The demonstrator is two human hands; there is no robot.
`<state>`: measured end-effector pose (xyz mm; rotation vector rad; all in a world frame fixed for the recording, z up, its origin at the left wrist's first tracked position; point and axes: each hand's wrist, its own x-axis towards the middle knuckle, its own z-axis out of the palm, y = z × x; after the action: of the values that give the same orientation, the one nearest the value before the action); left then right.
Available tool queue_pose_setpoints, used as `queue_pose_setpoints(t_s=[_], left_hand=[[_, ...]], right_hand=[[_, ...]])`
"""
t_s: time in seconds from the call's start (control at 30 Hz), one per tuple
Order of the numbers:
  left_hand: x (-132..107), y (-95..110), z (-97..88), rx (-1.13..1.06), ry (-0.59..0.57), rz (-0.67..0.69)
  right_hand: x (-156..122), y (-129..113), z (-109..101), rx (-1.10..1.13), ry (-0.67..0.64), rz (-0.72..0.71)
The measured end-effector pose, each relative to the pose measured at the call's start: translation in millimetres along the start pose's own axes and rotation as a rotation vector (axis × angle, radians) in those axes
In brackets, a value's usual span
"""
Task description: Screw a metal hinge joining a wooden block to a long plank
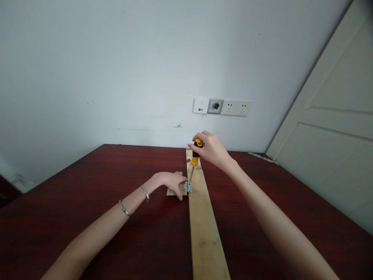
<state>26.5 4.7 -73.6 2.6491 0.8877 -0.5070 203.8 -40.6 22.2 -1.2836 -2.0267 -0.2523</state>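
Note:
A yellow and black screwdriver (195, 154) is in my right hand (212, 149), its fingers closed around the top of the handle. The shaft slants down to a metal hinge (188, 187), with its tip at the hinge's right leaf. That leaf lies on a long wooden plank (204, 229); the left leaf lies on a small wooden board (177, 191) butted against the plank's left side. My left hand (174, 183) rests over the small board with thumb and fingers spread, beside the hinge. Part of the board is hidden under it.
The plank lies lengthwise on a dark red table (131, 237), reaching its far edge by the wall. Above that edge are wall sockets (236, 108) and a socket with a black plug (215, 105). A white door (335, 128) stands at the right. A thin strip (263, 158) lies at the far right.

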Motion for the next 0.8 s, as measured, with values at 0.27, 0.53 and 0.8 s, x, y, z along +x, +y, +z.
queue_pose_setpoints(t_s=[0.27, 0.53, 0.8], left_hand=[[-1, 2, -2.3, 0.031, -0.003, -0.015], [-3, 5, -4.9, 0.042, -0.008, -0.023], [-4, 6, -5.9, 0.032, -0.005, -0.037]], right_hand=[[15, -5, -17, -0.127, -0.312, -0.090], [15, -10, -20, -0.211, -0.352, -0.113], [9, -10, -18, -0.208, -0.331, -0.092]])
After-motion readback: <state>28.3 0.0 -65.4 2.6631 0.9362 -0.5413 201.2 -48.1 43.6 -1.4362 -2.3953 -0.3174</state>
